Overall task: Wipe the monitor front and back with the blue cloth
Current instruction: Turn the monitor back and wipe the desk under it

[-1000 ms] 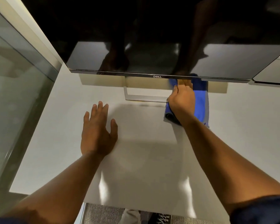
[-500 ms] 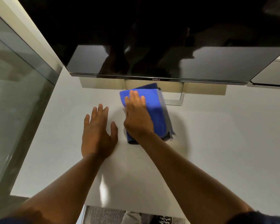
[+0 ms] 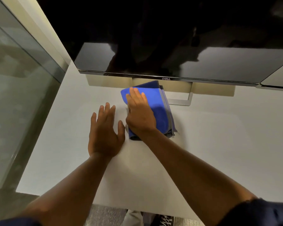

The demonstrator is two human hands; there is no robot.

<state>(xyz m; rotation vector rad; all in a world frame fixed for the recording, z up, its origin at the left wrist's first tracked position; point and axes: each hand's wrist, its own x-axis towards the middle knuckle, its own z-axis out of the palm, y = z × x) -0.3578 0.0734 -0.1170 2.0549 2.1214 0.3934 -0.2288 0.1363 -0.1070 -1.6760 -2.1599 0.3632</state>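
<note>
My right hand (image 3: 140, 114) lies flat on the blue cloth (image 3: 160, 108), fingers straight and pressing it down onto the desk (image 3: 219, 144) just in front of the monitor (image 3: 153, 38). I am not gripping it. My left hand (image 3: 104, 131) rests released and spread on the desk, just beside the cloth on the side away from the monitor's stand (image 3: 185, 99).

From how things lie, I judge the wiping is not under way at this moment: the cloth sits on the desk below the monitor's lower edge, not against the screen. Whether the front is already wiped I cannot tell; the glass is dark and glossy and shows only reflections, no clear smears or streaks. The back of the monitor is out of my sight, so I cannot say if it is done. Either I am folding the cloth for another pass or laying it down.

The cloth is bright blue, folded into a thick rectangle of several layers, with a grey stitched border along the edge nearest the stand. Its far corner reaches under the monitor's lower edge.
</note>
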